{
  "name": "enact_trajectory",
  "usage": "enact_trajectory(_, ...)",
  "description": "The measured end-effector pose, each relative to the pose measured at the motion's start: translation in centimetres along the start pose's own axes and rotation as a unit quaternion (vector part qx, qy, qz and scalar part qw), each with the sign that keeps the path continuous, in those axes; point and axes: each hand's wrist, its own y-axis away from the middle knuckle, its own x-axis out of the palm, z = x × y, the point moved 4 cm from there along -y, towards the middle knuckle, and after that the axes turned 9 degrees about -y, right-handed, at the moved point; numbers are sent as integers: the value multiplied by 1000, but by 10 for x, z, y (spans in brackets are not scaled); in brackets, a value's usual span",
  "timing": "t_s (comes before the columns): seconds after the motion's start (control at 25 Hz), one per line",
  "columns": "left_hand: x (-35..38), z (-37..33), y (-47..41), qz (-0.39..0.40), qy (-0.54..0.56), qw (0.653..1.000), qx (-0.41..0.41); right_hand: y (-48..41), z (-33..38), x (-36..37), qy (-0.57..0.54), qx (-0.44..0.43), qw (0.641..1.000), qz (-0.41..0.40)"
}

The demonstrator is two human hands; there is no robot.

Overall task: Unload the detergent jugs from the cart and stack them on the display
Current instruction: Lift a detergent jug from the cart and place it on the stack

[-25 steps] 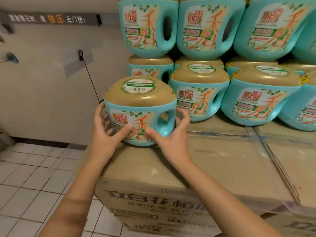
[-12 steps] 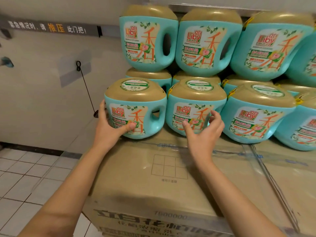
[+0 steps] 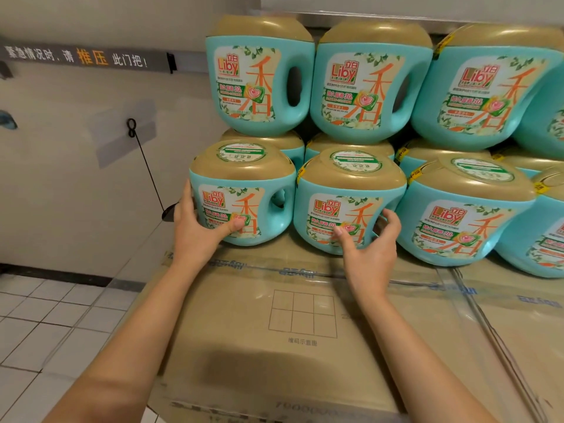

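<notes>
Teal detergent jugs with gold caps stand in two tiers on cardboard boxes (image 3: pixel 274 346). The leftmost lower jug (image 3: pixel 241 169) stands upright at the row's end, close beside its neighbour. My left hand (image 3: pixel 195 233) grips its left side, thumb pressed on the front label. My right hand (image 3: pixel 369 254) is spread against the lower front of the second jug (image 3: pixel 351 178), fingers curled and apart, not closed around it. A third jug (image 3: pixel 464 209) follows to the right. The upper tier (image 3: pixel 259 87) sits on the caps of a back row. No cart is in view.
A pale wall with a dark sign strip (image 3: pixel 76 56) runs along the left. A black hook with a thin cord (image 3: pixel 131 128) hangs on it near the leftmost jug. White tiled floor (image 3: pixel 45 325) lies below left of the boxes.
The leftmost jug went back and slightly right into line with the row. My right hand let go of it and moved onto the neighbouring jug. My left hand stayed on it.
</notes>
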Motion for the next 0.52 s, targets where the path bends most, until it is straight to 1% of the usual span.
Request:
enact_trajectory(0.08, 1, 2, 3, -4, -7, 1000, -14, -1, -1, 0, 11, -2, 1000, 0)
enact_trajectory(0.16, 2, 2, 7, -6, -38, 999, -24, 1, 0, -1, 19, -4, 1000, 7)
enact_trajectory(0.36, -5, -8, 21, 13, -134, 991, 27, 10, 12, -21, 35, 21, 999, 34)
enact_trajectory(0.44, -13, -14, 38, 2, -127, 992, 26, 19, 21, -43, 45, 9, 998, 40)
enact_trajectory(0.52, -15, -24, 64, -9, -84, 996, 18, 38, 28, -74, 75, -20, 995, 59)
